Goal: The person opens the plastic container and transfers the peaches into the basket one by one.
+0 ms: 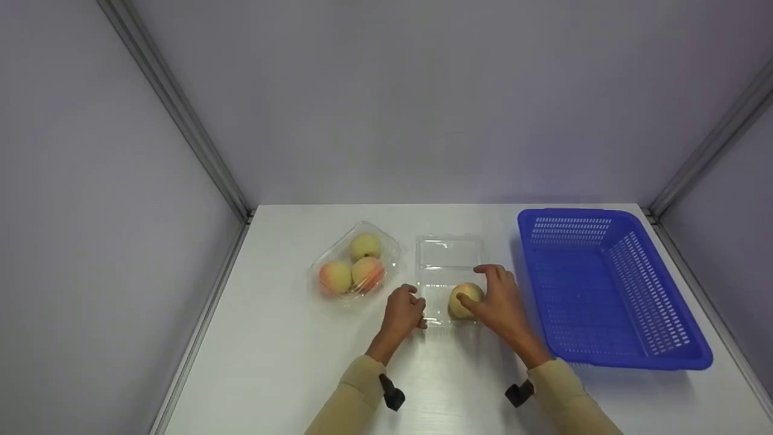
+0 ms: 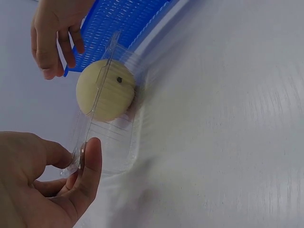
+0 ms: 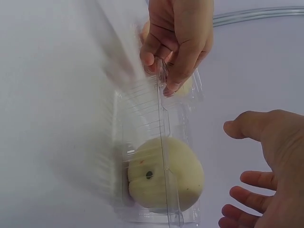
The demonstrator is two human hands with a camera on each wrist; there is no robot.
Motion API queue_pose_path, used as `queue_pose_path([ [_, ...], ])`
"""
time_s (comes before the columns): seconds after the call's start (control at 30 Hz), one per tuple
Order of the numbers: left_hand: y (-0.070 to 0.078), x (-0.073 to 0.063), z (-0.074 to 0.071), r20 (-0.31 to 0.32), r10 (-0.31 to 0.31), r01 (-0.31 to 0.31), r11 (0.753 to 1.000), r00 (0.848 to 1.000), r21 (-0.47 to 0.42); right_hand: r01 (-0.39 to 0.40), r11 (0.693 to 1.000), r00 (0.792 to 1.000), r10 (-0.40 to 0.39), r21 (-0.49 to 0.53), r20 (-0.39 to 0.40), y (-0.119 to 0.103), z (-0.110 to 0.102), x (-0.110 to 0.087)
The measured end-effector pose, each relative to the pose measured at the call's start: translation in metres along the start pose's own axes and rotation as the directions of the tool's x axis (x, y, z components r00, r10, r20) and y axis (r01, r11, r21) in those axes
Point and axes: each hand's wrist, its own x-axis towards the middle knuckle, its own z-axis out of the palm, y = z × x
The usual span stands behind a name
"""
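Observation:
A clear plastic clamshell box (image 1: 436, 296) lies unfolded on the table, its lid (image 1: 450, 251) laid back on the far side. One pale yellow peach (image 1: 463, 300) sits in the right part of its base. My left hand (image 1: 403, 311) pinches the box's near left rim between thumb and fingers, which the left wrist view shows closely. Over the peach's right side hovers my right hand (image 1: 504, 305), thumb and fingers spread. In the right wrist view a gap separates this right hand (image 3: 273, 166) from the peach (image 3: 166, 175).
To the left stands a second clear box (image 1: 391, 248) holding three peaches (image 1: 367, 273). A blue perforated basket (image 1: 595, 302) with nothing visible inside occupies the right side of the white table (image 1: 272, 338). Grey walls (image 1: 386, 109) enclose the back and sides.

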Motion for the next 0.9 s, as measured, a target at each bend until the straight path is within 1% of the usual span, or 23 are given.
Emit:
queue_pose_path([
  [0.23,0.001,0.0,-0.001,0.012,-0.017,0.017,1.0,1.0,0.001,0.051,0.997,0.997,-0.047,-0.065,0.067,-0.004,0.0,0.01],
  [0.47,0.002,0.001,-0.001,0.023,-0.038,0.037,0.999,0.999,0.017,0.119,0.985,0.989,-0.106,-0.124,0.104,-0.005,0.005,0.017],
  [0.63,0.002,0.001,0.0,0.021,-0.034,0.033,0.999,0.999,0.041,0.129,0.978,0.983,-0.104,-0.166,0.152,-0.005,0.009,0.02],
  [0.9,0.002,0.001,0.0,0.019,-0.032,0.031,0.999,0.999,0.034,0.133,0.967,0.973,-0.085,-0.217,0.216,-0.004,0.015,0.024],
])
